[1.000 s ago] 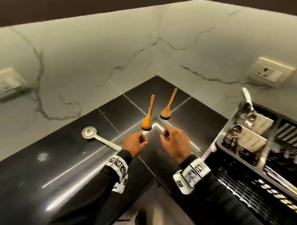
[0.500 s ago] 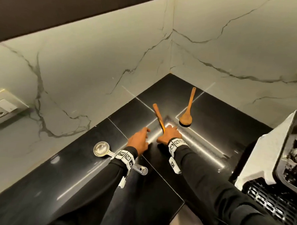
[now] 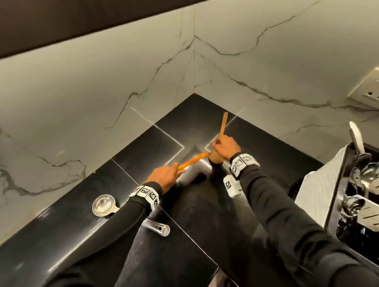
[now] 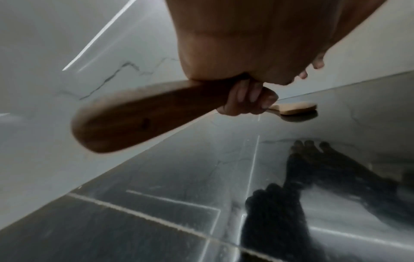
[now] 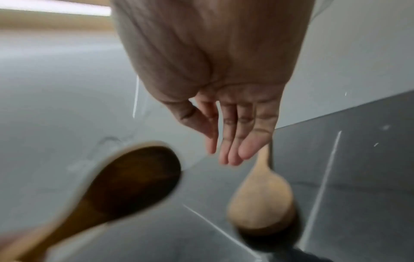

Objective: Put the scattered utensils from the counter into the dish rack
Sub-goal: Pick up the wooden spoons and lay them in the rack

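Observation:
My left hand [image 3: 178, 169] grips the handle of an orange wooden spoon [image 3: 193, 159] and holds it off the black counter [image 3: 270, 160]; in the left wrist view the fingers [image 4: 246, 99] curl round it and its bowl [image 4: 134, 117] fills the frame. A second wooden spoon [image 3: 223, 123] lies on the counter in the corner. My right hand [image 3: 220, 143] is over its handle, fingers [image 5: 226, 141] straight, above the spoon [image 5: 260, 200]. Whether they touch it I cannot tell. A metal scoop [image 3: 103, 204] lies under my left forearm.
The dish rack [image 3: 337, 193] stands at the right edge with metal utensils upright in its holder [image 3: 374, 214]. Marble walls meet in a corner just behind the spoons. A wall socket [image 3: 377, 90] is above the rack. The counter's front edge is near my body.
My left hand has taken the first wooden spoon and lifted it off the counter. My right hand has left that spoon and moved right to the second one.

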